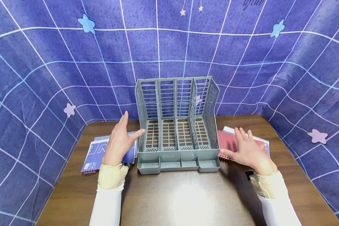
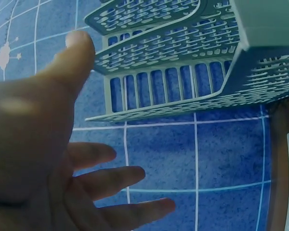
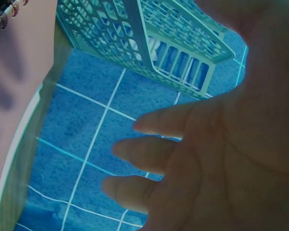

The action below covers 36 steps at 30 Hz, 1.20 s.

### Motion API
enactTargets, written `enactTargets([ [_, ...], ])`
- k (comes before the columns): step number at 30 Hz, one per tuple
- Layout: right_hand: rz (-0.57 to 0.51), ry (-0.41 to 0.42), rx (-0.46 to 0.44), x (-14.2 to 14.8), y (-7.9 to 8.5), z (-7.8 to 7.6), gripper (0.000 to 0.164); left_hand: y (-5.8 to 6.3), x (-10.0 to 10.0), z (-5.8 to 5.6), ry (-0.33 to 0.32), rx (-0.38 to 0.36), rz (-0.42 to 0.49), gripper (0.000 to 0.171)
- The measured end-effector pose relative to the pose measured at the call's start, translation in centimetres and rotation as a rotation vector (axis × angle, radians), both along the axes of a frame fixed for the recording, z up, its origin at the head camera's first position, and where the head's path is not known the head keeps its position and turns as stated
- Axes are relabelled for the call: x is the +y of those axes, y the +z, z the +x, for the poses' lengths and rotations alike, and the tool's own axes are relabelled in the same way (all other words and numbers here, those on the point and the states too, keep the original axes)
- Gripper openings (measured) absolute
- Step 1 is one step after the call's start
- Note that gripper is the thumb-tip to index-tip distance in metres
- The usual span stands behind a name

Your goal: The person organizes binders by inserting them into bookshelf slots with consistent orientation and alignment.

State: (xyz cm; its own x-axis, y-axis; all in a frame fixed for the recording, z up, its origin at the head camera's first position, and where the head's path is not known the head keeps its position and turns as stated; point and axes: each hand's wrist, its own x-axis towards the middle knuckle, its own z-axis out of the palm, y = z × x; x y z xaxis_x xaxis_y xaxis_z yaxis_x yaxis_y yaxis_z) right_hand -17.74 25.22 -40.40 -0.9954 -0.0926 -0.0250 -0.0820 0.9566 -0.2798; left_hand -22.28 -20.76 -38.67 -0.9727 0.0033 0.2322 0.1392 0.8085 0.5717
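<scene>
A grey-green plastic file organizer [image 1: 178, 155] stands upright on the table, with several tall slots and small trays along its front; nothing sits in its slots. My left hand [image 1: 118, 142] hovers at its left side, fingers extended and thumb spread toward it. On the other side my right hand [image 1: 250, 152] hangs over a red spiral notebook [image 1: 227, 141], fingers spread. Both palms appear bare in the wrist views. Beneath the left hand lie blue spiral notebooks [image 1: 94, 155], partly hidden by the wrist.
Under the red notebook a white-and-blue book [image 1: 266, 146] shows its edge. A small black object [image 1: 249, 175] lies near the right wrist. The brown wooden table [image 1: 164, 194] backs onto a blue curtain [image 1: 172, 47] with a white grid.
</scene>
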Motion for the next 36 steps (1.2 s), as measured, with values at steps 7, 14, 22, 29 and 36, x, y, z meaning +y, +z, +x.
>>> enactTargets([
  [7,0.007,0.023,-0.091,0.0,-0.8,0.1,0.12,-0.5,1.1,-1.7,0.053,0.072,0.03,0.099],
  [14,0.014,0.027,-0.165,0.0,-1.3,0.1,0.114,-1.1,1.5,-2.9,0.098,0.057,0.087,0.096],
  [22,-0.002,0.105,-0.14,0.3,-2.5,-0.8,0.1,-1.1,1.7,-4.6,0.107,0.06,0.13,0.086],
  [29,-0.022,0.142,-0.145,0.6,-3.3,-1.4,0.076,-1.2,1.6,-5.4,0.104,0.088,0.128,0.078],
  [36,-0.06,0.126,-0.208,0.7,-4.0,-1.8,0.045,-0.9,1.4,-5.9,0.1,0.103,0.17,0.069],
])
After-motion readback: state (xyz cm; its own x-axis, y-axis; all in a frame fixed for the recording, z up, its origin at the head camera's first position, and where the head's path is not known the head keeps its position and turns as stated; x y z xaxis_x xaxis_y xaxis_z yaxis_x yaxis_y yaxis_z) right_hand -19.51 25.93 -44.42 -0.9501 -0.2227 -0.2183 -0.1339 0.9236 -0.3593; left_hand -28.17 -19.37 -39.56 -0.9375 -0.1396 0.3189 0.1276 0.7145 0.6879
